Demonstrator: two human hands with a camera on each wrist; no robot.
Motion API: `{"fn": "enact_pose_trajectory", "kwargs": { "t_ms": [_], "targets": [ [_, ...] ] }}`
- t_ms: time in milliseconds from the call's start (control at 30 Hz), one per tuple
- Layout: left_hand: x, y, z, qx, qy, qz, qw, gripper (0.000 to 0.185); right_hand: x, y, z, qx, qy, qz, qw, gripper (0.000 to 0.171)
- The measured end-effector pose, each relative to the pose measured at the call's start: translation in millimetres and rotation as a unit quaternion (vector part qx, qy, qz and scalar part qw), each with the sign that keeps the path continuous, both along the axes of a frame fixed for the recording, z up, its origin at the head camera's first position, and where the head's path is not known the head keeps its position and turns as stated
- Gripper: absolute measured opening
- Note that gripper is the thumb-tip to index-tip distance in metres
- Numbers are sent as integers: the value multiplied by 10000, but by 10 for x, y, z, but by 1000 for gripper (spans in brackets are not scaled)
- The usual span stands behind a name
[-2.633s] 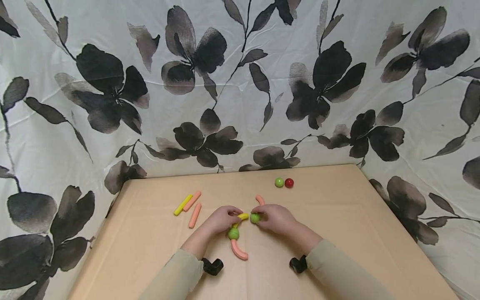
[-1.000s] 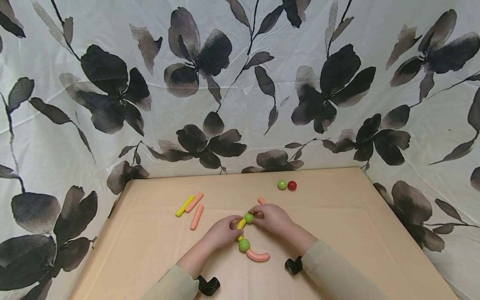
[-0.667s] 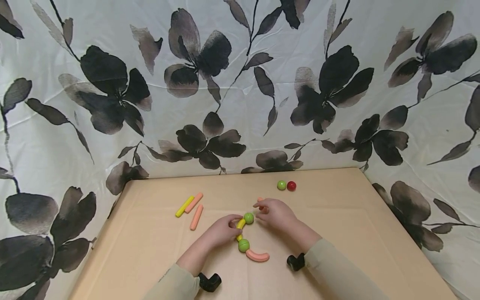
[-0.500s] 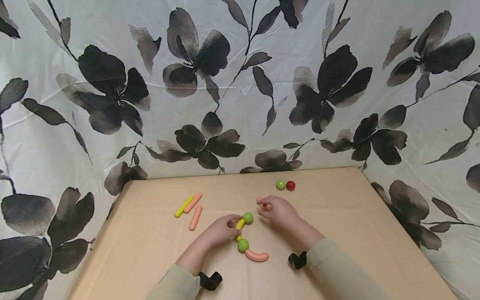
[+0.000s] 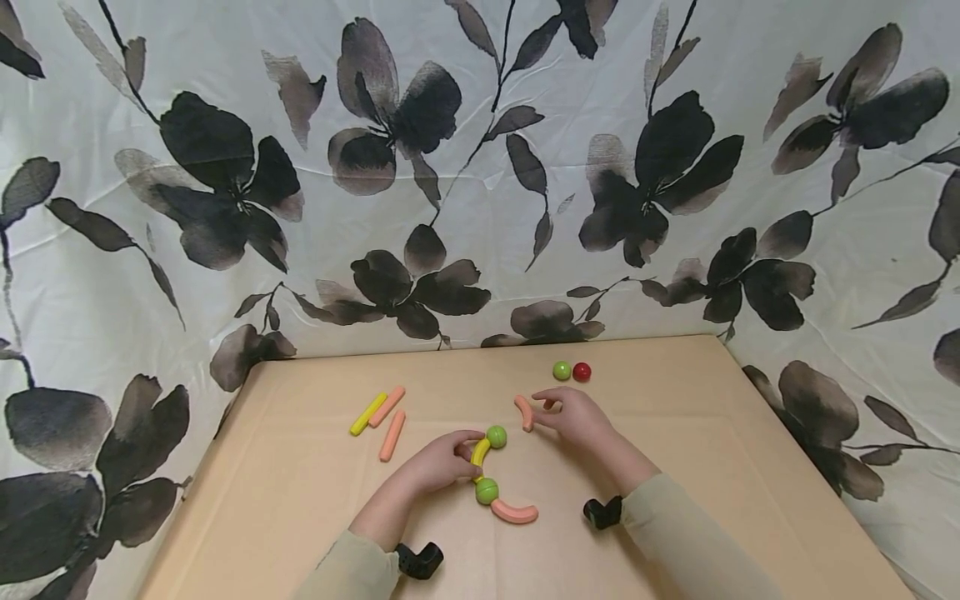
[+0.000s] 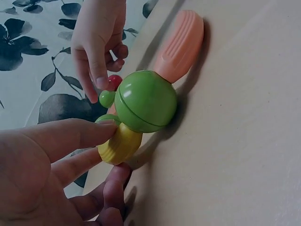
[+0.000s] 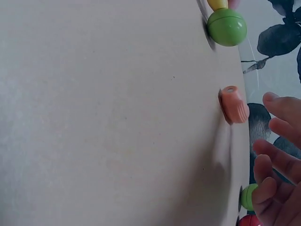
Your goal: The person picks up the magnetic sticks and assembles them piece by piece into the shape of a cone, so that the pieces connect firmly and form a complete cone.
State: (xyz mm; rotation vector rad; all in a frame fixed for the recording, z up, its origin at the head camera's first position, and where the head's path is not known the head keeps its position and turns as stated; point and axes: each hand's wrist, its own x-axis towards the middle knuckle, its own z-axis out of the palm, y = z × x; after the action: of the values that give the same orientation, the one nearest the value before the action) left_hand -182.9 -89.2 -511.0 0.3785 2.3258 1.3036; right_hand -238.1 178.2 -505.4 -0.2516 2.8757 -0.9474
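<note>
My left hand (image 5: 442, 460) pinches a curved yellow rod (image 6: 121, 145) between thumb and fingers. One green ball (image 5: 497, 437) touches the rod's far end, and another green ball (image 6: 146, 101) its near end. From the near ball extends a curved pink rod (image 5: 514, 512), lying on the table. My right hand (image 5: 579, 417) holds nothing, its fingers loosely bent, just right of a second curved pink rod (image 5: 524, 413). In the right wrist view that pink rod (image 7: 233, 104) stands apart from the fingers.
At the left lie a straight yellow rod (image 5: 368, 414) and two straight pink rods (image 5: 387, 407). Near the back edge sit a loose green ball (image 5: 562, 371) and a red ball (image 5: 582, 372). A flower-patterned cloth (image 5: 525, 283) hangs behind the table (image 5: 675, 400).
My right hand joined the far green ball to the yellow rod, let it go and moved right, uncovering the curved pink rod. The joined pieces turned; my left hand keeps its pinch.
</note>
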Motion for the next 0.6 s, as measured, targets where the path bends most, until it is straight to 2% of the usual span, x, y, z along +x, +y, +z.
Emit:
{"fn": "enact_pose_trajectory", "kwargs": {
  "t_ms": [267,600],
  "targets": [
    [5,3,14,-10,17,-58,10000,60,-57,-57,-107,-315,-243,-149,9991,44],
    [14,-1,26,13,26,-12,10000,61,-108,-239,-186,-23,-241,-558,9982,43]
  ]
}}
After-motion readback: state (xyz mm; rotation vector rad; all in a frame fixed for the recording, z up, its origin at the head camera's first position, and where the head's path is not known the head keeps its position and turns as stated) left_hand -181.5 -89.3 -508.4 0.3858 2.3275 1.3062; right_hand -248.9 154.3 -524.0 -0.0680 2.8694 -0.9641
